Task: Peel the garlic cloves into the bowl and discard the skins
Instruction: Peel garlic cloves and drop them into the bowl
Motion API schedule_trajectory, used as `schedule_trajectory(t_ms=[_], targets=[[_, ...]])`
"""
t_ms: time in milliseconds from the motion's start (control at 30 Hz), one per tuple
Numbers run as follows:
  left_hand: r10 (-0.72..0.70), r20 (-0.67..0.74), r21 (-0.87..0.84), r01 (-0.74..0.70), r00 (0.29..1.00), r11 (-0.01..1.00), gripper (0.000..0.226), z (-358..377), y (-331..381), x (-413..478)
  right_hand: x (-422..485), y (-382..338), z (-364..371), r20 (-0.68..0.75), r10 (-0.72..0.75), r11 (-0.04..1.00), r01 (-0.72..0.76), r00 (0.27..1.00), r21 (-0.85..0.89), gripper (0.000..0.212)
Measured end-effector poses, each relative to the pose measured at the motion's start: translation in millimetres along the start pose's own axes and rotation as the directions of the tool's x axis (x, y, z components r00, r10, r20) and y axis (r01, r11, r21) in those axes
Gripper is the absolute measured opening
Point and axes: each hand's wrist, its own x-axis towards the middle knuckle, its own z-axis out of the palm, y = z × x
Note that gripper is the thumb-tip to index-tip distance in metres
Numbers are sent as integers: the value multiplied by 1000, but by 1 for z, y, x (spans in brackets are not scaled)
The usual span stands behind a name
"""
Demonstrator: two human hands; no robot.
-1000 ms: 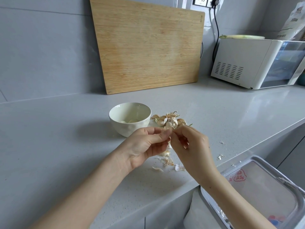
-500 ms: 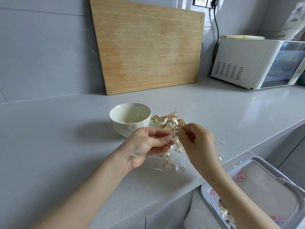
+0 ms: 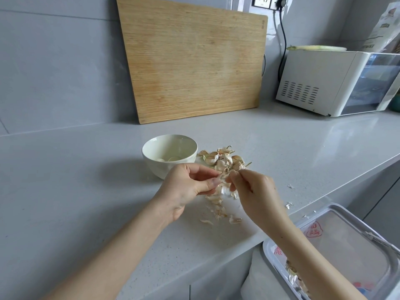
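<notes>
Pinching pale clove [image 3: 223, 187], papery skin [image 3: 225, 172] trailing.

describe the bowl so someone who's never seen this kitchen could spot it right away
Find the big wooden cutting board leaning on the wall, then drop down to the grey counter before it. The bowl sits there, just left of the pile of unpeeled garlic. It is the only round, cream-white dish there, with peeled cloves inside.
</notes>
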Motion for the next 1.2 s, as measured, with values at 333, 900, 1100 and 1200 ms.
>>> schedule_trajectory(t_ms=[333,900,1100,1200], targets=[[120,24,183,-122,993,975,12,0,-6,2,6,-8,8,0,139,964,-135,990,230,35],[54,45,110,-58,998,992,13,0,-6,1,3,-14,6,154,392,792,-418,907,445,35],[7,48,15,-8,999,1000,12,2,-2,0,1,-13,16,-141,145,988,-135,979,81,43],[32,24,49,-34,999,998,15,2,-3,0,2,-19,17,35,450,796,-418,892,438,44]])
